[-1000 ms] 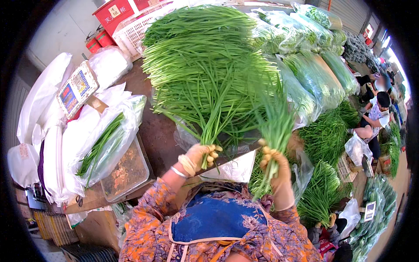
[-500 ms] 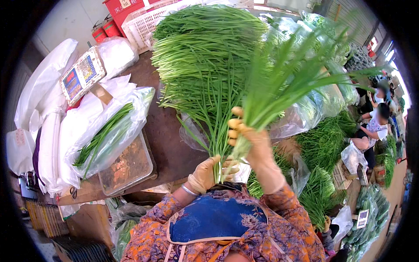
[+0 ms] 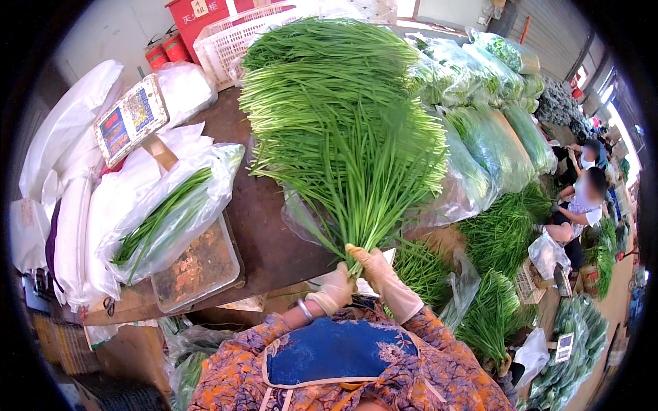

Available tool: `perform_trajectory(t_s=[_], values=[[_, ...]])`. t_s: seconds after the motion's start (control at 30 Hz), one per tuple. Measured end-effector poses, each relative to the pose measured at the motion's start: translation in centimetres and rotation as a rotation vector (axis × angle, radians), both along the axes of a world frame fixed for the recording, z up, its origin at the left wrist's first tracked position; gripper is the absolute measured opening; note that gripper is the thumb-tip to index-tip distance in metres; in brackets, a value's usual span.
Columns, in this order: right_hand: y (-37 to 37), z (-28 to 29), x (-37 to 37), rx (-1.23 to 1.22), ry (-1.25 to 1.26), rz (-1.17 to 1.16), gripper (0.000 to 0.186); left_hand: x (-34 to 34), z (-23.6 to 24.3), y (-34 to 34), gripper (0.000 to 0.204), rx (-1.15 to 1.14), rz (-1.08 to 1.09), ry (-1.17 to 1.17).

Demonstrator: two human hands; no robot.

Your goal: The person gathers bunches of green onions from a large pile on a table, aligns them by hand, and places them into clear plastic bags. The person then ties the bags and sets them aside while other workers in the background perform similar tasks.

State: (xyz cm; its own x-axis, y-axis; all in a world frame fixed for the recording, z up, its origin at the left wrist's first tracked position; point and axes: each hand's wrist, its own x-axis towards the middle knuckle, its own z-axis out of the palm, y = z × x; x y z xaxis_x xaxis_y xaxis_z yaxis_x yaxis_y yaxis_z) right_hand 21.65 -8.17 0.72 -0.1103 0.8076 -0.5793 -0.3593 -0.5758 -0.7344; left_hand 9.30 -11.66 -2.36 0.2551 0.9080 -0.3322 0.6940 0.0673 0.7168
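Both of my hands wear pale yellowish gloves and meet close in front of my body. A fanned bunch of garlic chives (image 3: 363, 198) rises from them, its stem ends gathered together and its leaves spread over the table. My left hand (image 3: 333, 290) is closed round the stem ends from the left. My right hand (image 3: 377, 267) grips the same bunch just above, fingers wrapped on its right side. Beyond the bunch lies a big heap of garlic chives (image 3: 322, 82), stacked crosswise. The lowest stem tips are hidden by my hands.
To the left are a plastic bag with some chives (image 3: 219, 175), a digital scale with a worn plate (image 3: 199, 260) and white plastic bags (image 3: 75, 233). Bagged greens (image 3: 493, 147) stand on the right. Loose chive piles (image 3: 490, 308) lie lower right; two people (image 3: 582, 198) sit farther off.
My right hand has come down to my left with its chives, which were raised and swinging to the right. The two portions now form one bunch.
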Motion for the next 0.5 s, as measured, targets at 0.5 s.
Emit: perform_trajectory(t_s=[0.5], values=[[6.0,16.1,-7.0,0.496,0.565,0.022,0.042,-23.0,15.1,-1.2,0.046,1.024,0.588,0.005]])
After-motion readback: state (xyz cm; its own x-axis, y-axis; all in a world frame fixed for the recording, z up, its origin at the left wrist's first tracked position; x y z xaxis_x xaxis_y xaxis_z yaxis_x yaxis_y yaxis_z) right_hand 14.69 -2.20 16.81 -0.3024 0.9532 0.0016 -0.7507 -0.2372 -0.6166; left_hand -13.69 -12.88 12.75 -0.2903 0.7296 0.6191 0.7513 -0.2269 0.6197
